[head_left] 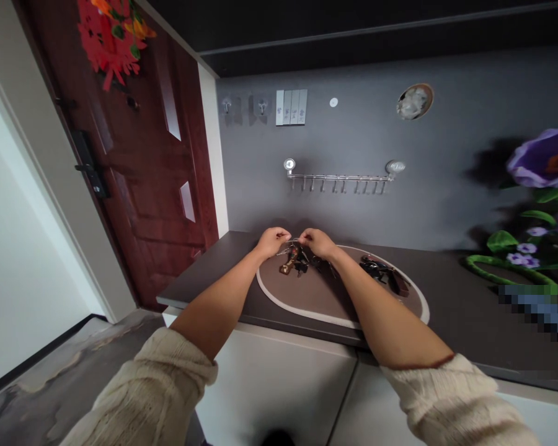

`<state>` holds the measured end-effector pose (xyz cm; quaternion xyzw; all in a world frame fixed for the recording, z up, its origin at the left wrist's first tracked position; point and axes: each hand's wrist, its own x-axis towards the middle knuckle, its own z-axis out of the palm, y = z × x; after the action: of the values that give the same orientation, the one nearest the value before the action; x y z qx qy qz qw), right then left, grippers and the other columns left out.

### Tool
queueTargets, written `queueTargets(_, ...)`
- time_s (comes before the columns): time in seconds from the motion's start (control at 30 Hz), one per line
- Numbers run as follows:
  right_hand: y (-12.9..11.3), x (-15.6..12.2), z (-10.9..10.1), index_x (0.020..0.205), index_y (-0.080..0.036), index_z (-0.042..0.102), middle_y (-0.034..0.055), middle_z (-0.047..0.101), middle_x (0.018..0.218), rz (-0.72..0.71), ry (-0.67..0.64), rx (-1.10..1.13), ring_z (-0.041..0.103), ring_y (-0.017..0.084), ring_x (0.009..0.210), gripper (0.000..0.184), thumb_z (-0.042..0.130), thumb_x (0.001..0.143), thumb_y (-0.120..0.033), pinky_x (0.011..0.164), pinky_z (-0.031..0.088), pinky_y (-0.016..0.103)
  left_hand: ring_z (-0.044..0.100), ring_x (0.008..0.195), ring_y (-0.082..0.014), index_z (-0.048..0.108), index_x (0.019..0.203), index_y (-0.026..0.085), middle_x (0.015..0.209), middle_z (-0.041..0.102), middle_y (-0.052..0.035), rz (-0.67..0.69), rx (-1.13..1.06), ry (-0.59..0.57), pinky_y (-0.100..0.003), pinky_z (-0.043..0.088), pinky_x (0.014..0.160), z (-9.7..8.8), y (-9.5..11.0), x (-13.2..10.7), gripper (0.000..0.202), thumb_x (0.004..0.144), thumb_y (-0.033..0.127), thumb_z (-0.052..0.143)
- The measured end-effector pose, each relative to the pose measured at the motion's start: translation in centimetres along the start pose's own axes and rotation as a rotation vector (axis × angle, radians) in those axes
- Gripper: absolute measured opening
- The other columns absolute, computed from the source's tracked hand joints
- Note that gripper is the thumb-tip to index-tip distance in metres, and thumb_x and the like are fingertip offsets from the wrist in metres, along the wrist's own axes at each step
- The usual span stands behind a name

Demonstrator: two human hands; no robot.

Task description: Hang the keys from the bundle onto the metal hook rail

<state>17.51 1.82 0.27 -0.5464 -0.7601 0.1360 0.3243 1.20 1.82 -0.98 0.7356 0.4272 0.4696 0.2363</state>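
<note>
From the head camera, both hands are over one end of an oval brown mat (307, 303) with a cream border. The left hand (273, 241) and the right hand (317, 243) are curled almost shut and nearly meet, pinching a thin metal ring (294, 241); exactly how each grips it is too small to tell. Two tangled clusters of dark trinkets lie on the mat: one (295, 260), with a bronze-coloured piece, just below the hands, and the other (381, 271), with a brown tab, just beside the right forearm.

The mat sits on a dark desk (446, 297) above white cabinets (274, 384). Cream knit sleeves (153, 384) cover both arms above the wrists. On the grey wall are two single hooks (227, 106), one four-gang switch panel (291, 106), and one metal hook rack (339, 178). To the left stands a dark red door (158, 186) with one black lock (90, 164) and one red paper decoration (111, 37).
</note>
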Motion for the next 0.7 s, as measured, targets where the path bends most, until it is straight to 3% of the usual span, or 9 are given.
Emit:
queueTargets(0.43, -2.1, -0.3, -0.7, 0.072, -0.017, 0.053, 0.0009, 0.058, 0.069, -0.081, 0.152, 0.117, 0.049, 0.011, 0.066, 0.013, 0.045, 0.075, -0.027, 0.065, 0.035, 0.024, 0.050, 0.063, -0.0108, 0.060, 0.072, 0.012, 0.068, 0.060, -0.0027, 0.074, -0.122, -0.008, -0.025, 0.038, 0.064, -0.4, 1.4, 0.0, 0.019, 0.069, 0.030, 0.052)
queueTargets(0.7, -2.7, -0.4, -0.6, 0.072, -0.014, 0.052, 0.0006, 0.055, 0.068, -0.133, 0.167, 0.439, 0.048, 0.009, 0.064, 0.016, 0.046, 0.073, -0.030, 0.066, 0.037, 0.023, 0.049, 0.061, -0.0094, 0.058, 0.071, 0.012, 0.066, 0.058, -0.0015, 0.045, -0.254, 0.082, -0.024, 0.038, 0.064, -0.4, 1.6, 0.3, 0.017, 0.068, 0.028, 0.053)
